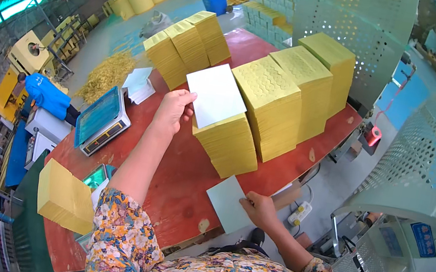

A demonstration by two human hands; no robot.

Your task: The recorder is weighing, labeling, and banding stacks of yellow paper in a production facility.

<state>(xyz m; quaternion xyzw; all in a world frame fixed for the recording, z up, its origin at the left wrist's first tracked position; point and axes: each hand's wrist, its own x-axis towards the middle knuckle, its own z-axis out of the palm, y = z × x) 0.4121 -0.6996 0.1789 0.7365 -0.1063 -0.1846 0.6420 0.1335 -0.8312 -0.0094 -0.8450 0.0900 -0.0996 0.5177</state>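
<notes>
My left hand [174, 110] pinches the near left edge of a white sheet [216, 94], a stiff square that rests on top of a yellow paper stack [228, 146]. Low by the table's front edge, my right hand [261, 209] grips the right side of a pale bluish sheet [230, 202], which hangs partly over the red table [172, 203]. Taller yellow stacks [273, 116] with a patterned top stand just right of the covered one. Behind it are more yellow stacks [187, 44].
A blue-topped scale [102, 122] and a small pile of white sheets [138, 85] lie left. Another yellow stack [63, 199] stands at the near left corner. A perforated metal machine guard [428, 154] rises right. A person in blue [47, 93] works far left.
</notes>
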